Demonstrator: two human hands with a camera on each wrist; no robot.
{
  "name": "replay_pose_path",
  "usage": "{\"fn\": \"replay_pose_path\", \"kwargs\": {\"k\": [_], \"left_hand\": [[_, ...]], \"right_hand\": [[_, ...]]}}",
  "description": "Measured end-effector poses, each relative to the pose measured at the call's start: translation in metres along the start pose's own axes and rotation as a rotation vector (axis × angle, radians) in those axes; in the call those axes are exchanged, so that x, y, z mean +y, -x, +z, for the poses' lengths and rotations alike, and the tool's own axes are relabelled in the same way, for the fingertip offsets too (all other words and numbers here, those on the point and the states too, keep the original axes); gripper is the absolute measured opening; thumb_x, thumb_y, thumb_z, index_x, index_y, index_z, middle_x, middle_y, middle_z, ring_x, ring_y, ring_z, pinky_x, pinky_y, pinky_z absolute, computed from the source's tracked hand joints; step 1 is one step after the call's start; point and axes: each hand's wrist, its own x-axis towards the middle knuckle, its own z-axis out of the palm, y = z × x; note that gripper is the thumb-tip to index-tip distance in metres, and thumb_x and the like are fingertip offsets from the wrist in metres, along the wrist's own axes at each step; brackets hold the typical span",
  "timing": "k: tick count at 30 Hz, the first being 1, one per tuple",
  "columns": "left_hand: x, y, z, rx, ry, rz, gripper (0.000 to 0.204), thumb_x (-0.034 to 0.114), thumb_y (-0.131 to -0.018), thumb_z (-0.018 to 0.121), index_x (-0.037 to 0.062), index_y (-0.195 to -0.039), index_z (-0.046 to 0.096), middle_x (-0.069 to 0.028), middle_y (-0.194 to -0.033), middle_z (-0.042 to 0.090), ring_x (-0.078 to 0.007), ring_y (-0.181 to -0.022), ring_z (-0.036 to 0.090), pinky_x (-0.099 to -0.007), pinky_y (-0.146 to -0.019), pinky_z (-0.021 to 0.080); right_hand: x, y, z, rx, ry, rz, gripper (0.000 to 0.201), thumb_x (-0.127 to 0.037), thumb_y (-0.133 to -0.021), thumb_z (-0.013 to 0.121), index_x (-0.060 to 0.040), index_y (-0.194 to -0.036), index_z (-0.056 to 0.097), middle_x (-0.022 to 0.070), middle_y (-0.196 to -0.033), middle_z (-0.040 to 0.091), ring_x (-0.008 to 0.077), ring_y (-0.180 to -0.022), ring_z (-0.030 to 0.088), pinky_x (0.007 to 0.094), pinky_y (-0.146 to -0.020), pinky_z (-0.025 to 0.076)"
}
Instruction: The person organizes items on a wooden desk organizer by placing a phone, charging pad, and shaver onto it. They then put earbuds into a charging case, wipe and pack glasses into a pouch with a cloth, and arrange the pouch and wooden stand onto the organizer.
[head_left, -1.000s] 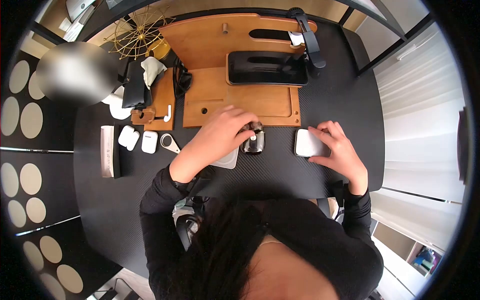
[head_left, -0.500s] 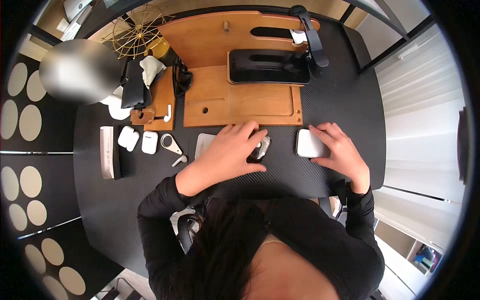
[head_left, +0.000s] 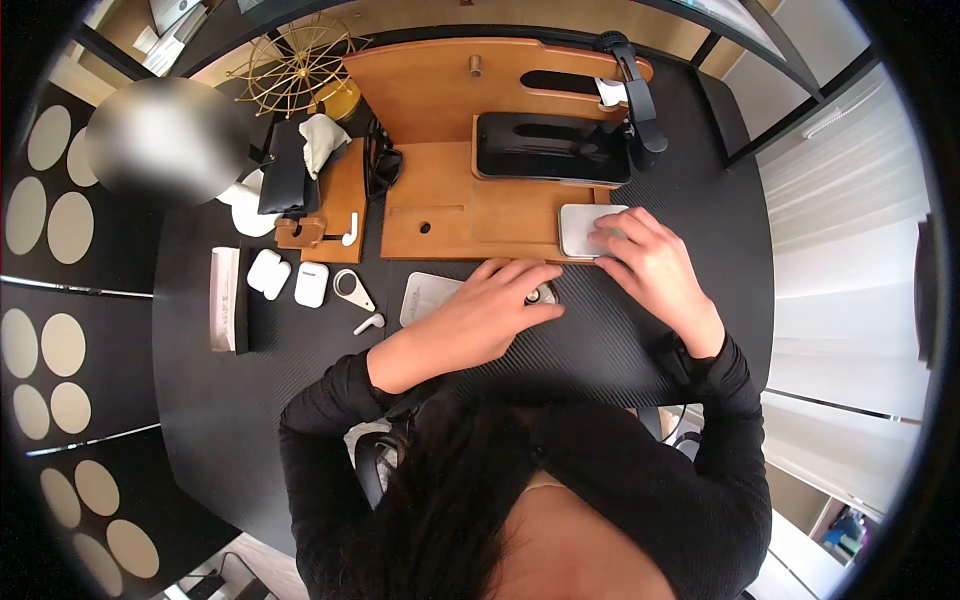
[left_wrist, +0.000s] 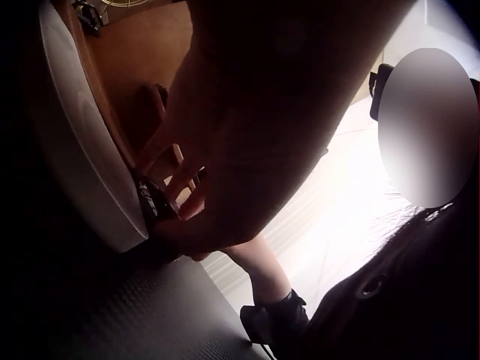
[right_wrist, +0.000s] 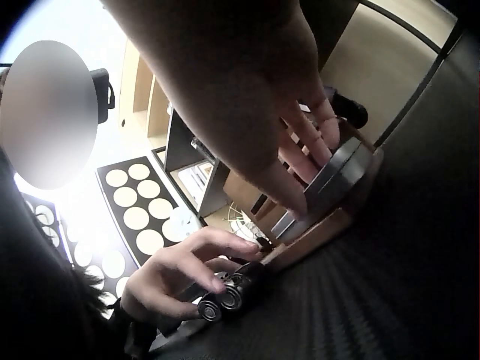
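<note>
The right hand grips a white-topped, rounded box at the wooden organizer's front right. In the right wrist view, the thumb and fingers of the right hand lie along the silver box, tilted in that view, at the wooden edge. On the black table, the left hand holds a small glossy dark item between thumb and fingers, its palm side hidden from above. Round metallic ends show on the dark item beside the left hand. A pale flat case lies partly under the left forearm.
Left of the hands lie a ring-shaped tag, a loose white earbud, white earbud cases and a long narrow box. A black phone, sunglasses and a headset are on the organizer.
The right hand has moved the white-topped box up and left from the table to the organizer. The left hand has shifted from over the dark item's top to around it, slightly right.
</note>
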Motion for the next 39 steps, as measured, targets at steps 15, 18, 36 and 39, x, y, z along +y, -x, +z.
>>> {"fn": "replay_pose_path", "kwargs": {"k": [15,18,36,39], "left_hand": [[0.005,-0.015,0.001,0.017,0.037,-0.026,0.049,0.006,-0.067,0.070,0.0056,-0.115,0.058,-0.0105,-0.117,0.053,-0.0291,-0.118,0.049,-0.0407,-0.096,0.045],[0.005,-0.025,-0.008,0.034,-0.007,-0.007,0.046,0.004,-0.068,0.069,0.0047,-0.112,0.059,-0.0107,-0.117,0.053,-0.0293,-0.119,0.048,-0.0412,-0.097,0.044],[-0.031,-0.049,0.015,0.309,0.112,-0.075,0.034,-0.002,-0.080,0.063,0.0036,-0.114,0.060,-0.0121,-0.129,0.051,-0.0344,-0.120,0.052,-0.0451,-0.099,0.045],[-0.030,-0.050,0.011,0.331,0.185,-0.237,0.035,0.002,-0.079,0.068,0.0032,-0.113,0.059,-0.0134,-0.120,0.052,-0.0355,-0.107,0.057,-0.0420,-0.091,0.048]], "right_hand": [[0.002,-0.015,-0.011,-0.004,0.109,-0.084,0.028,-0.006,-0.076,0.067,-0.0026,-0.103,0.068,0.0104,-0.117,0.064,0.0268,-0.114,0.060,0.0354,-0.089,0.054],[0.008,-0.005,0.001,0.011,0.020,-0.021,0.034,-0.001,-0.075,0.064,-0.0034,-0.108,0.068,0.0109,-0.120,0.064,0.0286,-0.116,0.059,0.0371,-0.090,0.054],[0.046,-0.023,0.027,-0.187,-0.182,0.095,0.049,-0.007,-0.086,0.060,-0.0021,-0.134,0.049,0.0175,-0.126,0.056,0.0353,-0.120,0.050,0.0406,-0.100,0.041],[0.046,-0.018,0.025,-0.130,-0.237,0.090,0.046,-0.011,-0.088,0.059,-0.0025,-0.132,0.050,0.0176,-0.120,0.056,0.0353,-0.114,0.051,0.0418,-0.099,0.041]]}}
